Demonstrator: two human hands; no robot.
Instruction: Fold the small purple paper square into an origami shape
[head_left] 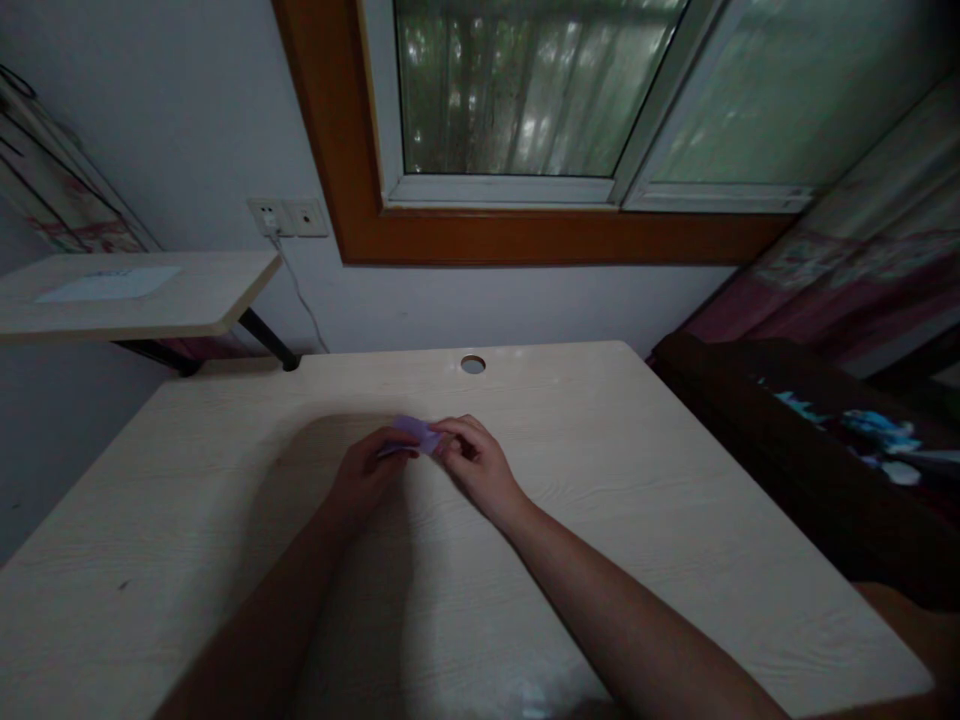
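Note:
A small piece of purple paper, seemingly folded, is held between both hands over the middle of the desk. My left hand pinches its left side, with the thumb below and the fingers above. At the paper's right end, my right hand is closed on it with thumb and fingertips. Parts of the paper are covered by the fingers, so its full shape does not show.
The pale wood-grain desk has a round cable hole near its back edge. On the left stands a raised shelf with a white sheet on it. A white cable hangs from the wall socket.

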